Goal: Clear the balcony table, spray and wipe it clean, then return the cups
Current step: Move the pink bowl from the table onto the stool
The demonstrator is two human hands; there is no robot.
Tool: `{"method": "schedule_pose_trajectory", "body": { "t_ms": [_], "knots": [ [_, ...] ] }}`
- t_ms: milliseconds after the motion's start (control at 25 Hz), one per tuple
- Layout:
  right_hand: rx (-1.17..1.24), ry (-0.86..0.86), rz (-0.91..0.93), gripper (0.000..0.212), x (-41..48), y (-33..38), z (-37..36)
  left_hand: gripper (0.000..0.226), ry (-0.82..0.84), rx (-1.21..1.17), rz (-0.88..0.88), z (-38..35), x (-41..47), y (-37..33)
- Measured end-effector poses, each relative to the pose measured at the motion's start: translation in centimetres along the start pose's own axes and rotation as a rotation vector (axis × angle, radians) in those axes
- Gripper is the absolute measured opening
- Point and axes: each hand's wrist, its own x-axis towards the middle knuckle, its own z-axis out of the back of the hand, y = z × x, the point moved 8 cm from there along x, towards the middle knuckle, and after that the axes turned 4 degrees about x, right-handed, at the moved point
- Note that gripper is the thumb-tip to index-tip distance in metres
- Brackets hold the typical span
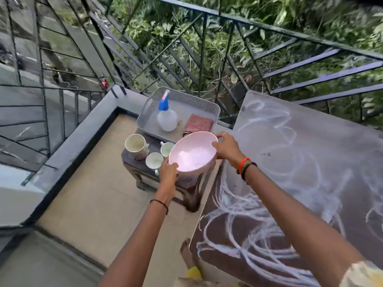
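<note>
Both my hands hold a pink bowl (192,154) by its rim, tilted, over a low dark stool (132,162). My left hand (169,169) grips the near-left rim and my right hand (227,149) the right rim. White powder lies inside the bowl. Three cups stand on the stool: a large one (135,146) at the left and two small ones (153,160) (166,148) beside the bowl. The brown balcony table (310,172) at right is covered with white swirled streaks. A spray bottle (166,114) with a blue head and a red checked cloth (198,126) lie in a grey tray (207,102).
A black metal railing (269,59) runs behind the table and stool, with green foliage beyond. A grey ledge (83,137) borders the beige balcony floor (93,193) on the left. A yellow object (193,273) shows at the bottom edge.
</note>
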Motion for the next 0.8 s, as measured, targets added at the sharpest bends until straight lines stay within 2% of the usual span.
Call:
{"method": "schedule_pose_trajectory", "body": {
  "t_ms": [200, 520, 800],
  "knots": [
    [-0.402, 0.089, 0.06, 0.028, 2.4, 0.2, -2.2, 0.063, 0.011, -0.005, 0.078, 0.4, 1.6, 3.5],
    [-0.915, 0.169, 0.123, 0.033, 4.7, -1.0, -5.3, 0.066, -0.036, 0.043, -0.016, 0.2, 1.4, 5.7],
    [-1.089, 0.243, 0.053, 0.039, 7.1, -3.0, -6.7, 0.064, -0.072, 0.047, 0.02, -1.3, 0.0, 7.9]
  ]
}}
